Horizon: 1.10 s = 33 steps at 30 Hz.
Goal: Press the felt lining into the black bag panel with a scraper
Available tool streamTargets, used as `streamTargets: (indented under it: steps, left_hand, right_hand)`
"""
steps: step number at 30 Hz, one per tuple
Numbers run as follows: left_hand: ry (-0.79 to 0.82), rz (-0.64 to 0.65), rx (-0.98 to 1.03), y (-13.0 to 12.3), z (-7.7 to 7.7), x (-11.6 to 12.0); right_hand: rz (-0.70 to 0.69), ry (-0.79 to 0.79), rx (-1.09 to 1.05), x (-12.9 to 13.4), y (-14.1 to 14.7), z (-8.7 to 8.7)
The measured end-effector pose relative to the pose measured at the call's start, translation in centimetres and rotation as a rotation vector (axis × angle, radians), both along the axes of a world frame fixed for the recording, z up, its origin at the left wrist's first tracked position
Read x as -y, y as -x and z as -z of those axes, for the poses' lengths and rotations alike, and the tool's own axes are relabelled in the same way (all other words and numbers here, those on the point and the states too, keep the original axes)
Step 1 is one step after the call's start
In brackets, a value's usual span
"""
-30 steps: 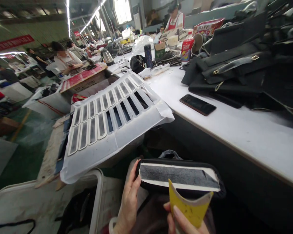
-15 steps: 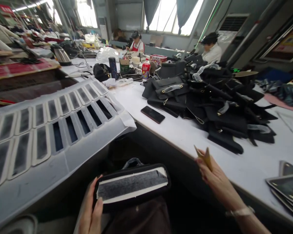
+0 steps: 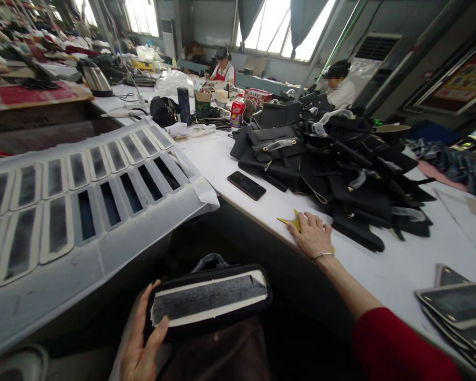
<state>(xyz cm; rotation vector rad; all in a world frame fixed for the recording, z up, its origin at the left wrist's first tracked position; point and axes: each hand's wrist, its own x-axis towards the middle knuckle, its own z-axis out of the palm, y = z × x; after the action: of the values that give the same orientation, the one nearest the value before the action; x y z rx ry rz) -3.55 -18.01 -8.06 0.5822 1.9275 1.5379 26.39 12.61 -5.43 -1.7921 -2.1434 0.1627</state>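
My left hand (image 3: 145,336) grips the left end of a black bag (image 3: 210,299), its thumb on the near side and its fingers round the far side. The bag's long face is turned up and shows a dark strip between two pale bands. A looped handle sticks out behind it. My right hand (image 3: 311,233) lies palm down on the white table (image 3: 281,217), over a yellow pointed piece (image 3: 291,219) whose tips show beyond the fingers. A phone (image 3: 246,185) lies behind that hand.
A heap of black bags (image 3: 321,153) covers the table's middle. Dark pale-edged panels (image 3: 57,225) lie in rows on the left table. More plates (image 3: 456,304) are stacked at the right. A red bottle (image 3: 237,111) stands farther back. Two people sit behind.
My right hand has moved left and down onto the table with the yellow piece, which was held up before. My left hand still holds the bag, now slightly farther left in view.
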Motion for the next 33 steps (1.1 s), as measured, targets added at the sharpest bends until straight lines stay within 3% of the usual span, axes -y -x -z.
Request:
streamTargets:
  steps: [3, 8, 12, 14, 17, 23, 27, 30, 33]
  left_hand:
    - [-0.026, -0.001, -0.058, 0.2, 0.5, 0.1]
    - [-0.043, 0.034, -0.085, 0.4, 1.0, 0.4]
    - [-0.120, 0.108, -0.015, 0.6, 1.0, 0.9]
    - [-0.124, 0.131, 0.074, 1.0, 0.7, 1.0]
    - [-0.133, 0.098, 0.183, 1.3, 0.0, 0.8]
    - [-0.139, 0.123, 0.029, 0.9, -0.2, 0.2]
    - [-0.124, 0.145, 0.085, 1.6, -0.6, 0.0]
    - [-0.095, 0.155, 0.233, 2.5, -1.4, -0.4]
    - [-0.077, 0.161, 0.263, 2.7, -1.5, -0.8]
  right_hand:
    - [-0.028, -0.012, -0.168, 3.7, 1.3, -0.6]
    - [-0.101, 0.189, -0.516, 13.7, 5.9, 0.1]
    - [0.150, 0.382, -0.932, 18.0, 8.7, 1.0]
    - [0.265, 0.408, -1.019, 18.2, 9.3, 1.2]
    - [0.314, 0.457, -1.065, 17.6, 9.9, 0.9]
    - [0.397, 0.452, -1.050, 17.4, 10.9, 0.1]
    - [0.349, 0.465, -1.080, 16.9, 9.9, 1.0]
    - [0.221, 0.494, -0.965, 16.2, 8.9, 1.9]
    - [0.235, 0.457, -0.875, 16.0, 9.1, 1.5]
